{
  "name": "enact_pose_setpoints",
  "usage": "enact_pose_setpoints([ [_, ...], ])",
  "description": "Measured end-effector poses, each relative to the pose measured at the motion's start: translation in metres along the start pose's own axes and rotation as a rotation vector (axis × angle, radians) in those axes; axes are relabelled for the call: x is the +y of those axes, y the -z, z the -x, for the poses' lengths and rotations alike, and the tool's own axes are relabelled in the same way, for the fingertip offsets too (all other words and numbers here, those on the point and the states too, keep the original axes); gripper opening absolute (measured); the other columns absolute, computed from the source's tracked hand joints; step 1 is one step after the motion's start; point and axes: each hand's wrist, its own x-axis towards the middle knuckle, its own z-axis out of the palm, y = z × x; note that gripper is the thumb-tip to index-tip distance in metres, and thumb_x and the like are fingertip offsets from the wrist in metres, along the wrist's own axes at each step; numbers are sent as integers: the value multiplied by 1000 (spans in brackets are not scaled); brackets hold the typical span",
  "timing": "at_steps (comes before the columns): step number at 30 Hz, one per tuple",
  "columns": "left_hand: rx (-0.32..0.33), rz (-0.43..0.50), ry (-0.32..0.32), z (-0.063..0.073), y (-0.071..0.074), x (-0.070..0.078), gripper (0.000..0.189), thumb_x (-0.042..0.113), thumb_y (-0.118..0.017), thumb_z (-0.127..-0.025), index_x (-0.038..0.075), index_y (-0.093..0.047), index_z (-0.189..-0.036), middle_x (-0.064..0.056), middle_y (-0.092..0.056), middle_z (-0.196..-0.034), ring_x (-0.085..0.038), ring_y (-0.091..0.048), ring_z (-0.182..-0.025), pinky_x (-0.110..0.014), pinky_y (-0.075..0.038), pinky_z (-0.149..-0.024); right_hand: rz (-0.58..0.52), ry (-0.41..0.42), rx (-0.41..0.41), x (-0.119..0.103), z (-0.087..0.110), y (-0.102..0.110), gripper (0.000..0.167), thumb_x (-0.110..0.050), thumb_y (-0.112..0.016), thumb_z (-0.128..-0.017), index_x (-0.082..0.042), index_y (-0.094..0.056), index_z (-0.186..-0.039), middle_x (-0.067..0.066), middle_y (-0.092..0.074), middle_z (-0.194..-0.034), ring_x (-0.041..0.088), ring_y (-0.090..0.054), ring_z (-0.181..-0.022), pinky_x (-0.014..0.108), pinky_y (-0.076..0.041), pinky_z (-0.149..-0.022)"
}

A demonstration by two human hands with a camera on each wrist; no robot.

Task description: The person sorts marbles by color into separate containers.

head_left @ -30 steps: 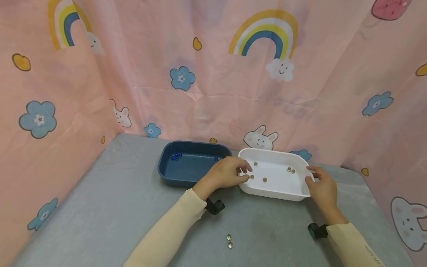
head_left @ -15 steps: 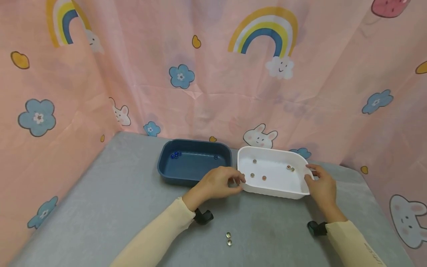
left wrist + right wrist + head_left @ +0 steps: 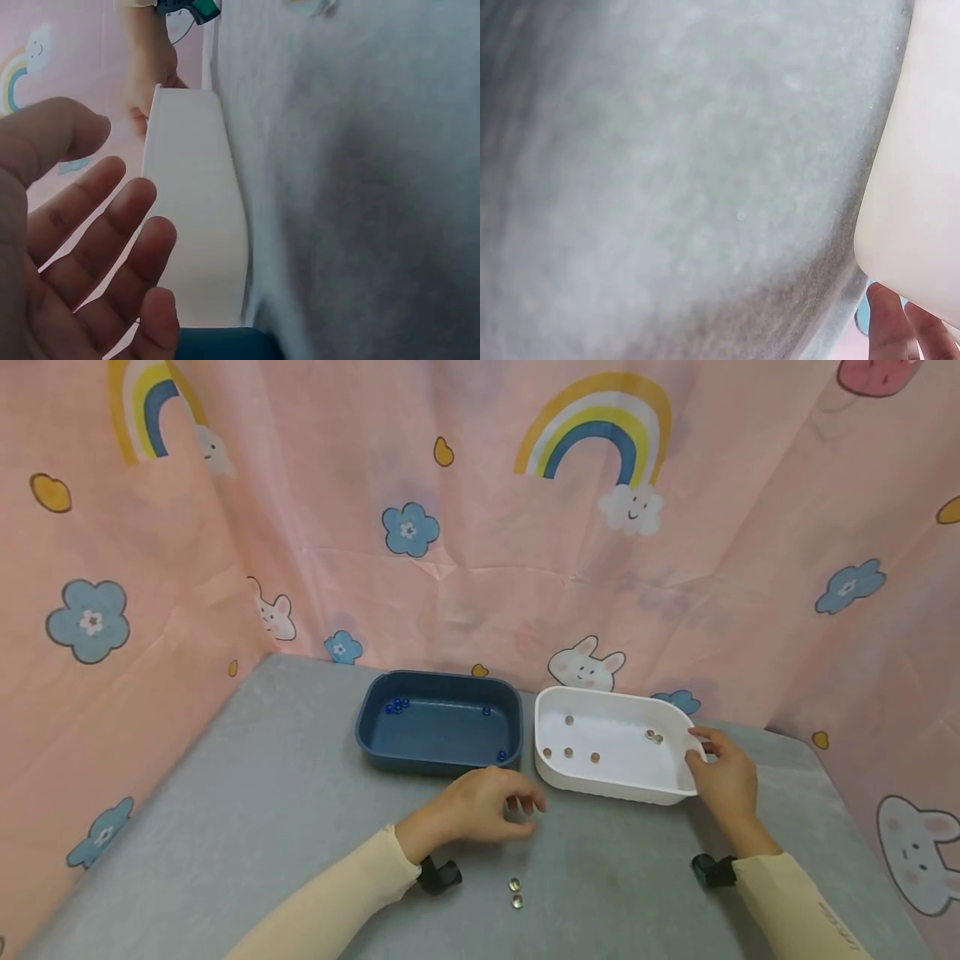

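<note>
My left hand hovers over the grey table in front of the two trays, fingers loosely bent and holding nothing; the left wrist view shows its fingers spread apart. Two clear glass marbles lie on the table just below it. With thumb inside and fingers outside, my right hand grips the right end of the white tray. Several clear and brownish marbles are scattered in that tray. In the right wrist view, fingertips show against the tray's outer wall.
Left of the white tray stands a dark blue tray holding several blue marbles. A pink printed curtain hangs behind and at the sides of the table.
My left hand has drawn back from above the white tray's left end toward me, uncovering a marble there. The right hand stays on the tray's right end.
</note>
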Motion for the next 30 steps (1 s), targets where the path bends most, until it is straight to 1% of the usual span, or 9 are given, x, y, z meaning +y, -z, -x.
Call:
enact_pose_setpoints([
  [4,-40,-20,-6,8,-4,-1,20,26,-70,-83,24,-71,-103,13,-68,-91,2,-60,-77,-8,-43,-68,-2,6,0,1,0,0,38,-12,-55,-91,-4,-59,-128,28,-63,-116,36,-58,-88,27,-40,-57],
  [7,-77,-7,-7,12,-6,-1,20,25,-71,-82,24,-70,-102,14,-67,-88,2,-59,-75,-8,-42,-66,-2,6,-1,1,0,0,38,-12,-55,-91,-4,-59,-128,28,-63,-117,37,-59,-91,27,-40,-59],
  [11,-109,-2,-5,17,-9,0,21,24,-73,-80,25,-71,-101,15,-68,-85,3,-60,-72,-7,-40,-63,1,1,-3,1,0,-1,38,-12,-55,-92,-4,-59,-129,29,-62,-118,38,-58,-93,28,-40,-60],
  [15,-124,-6,-3,21,-11,1,20,25,-73,-79,26,-71,-99,16,-67,-83,5,-58,-70,-6,-39,-60,6,1,0,2,0,-1,38,-12,-55,-91,-4,-59,-129,29,-63,-117,38,-59,-90,27,-40,-59],
  [21,-133,-27,-2,27,-15,3,19,27,-74,-78,28,-71,-97,20,-65,-81,9,-54,-67,-6,-37,-59,0,10,1,3,0,0,38,-12,-55,-91,-4,-60,-128,29,-64,-114,32,-58,-77,26,-39,-53],
  [30,-164,-31,24,32,-20,3,21,31,-77,-72,31,-71,-93,22,-62,-76,12,-48,-63,-8,-37,-56,-5,9,3,1,-1,0,39,-13,-54,-90,-5,-60,-128,28,-64,-113,29,-57,-74,25,-38,-52],
])
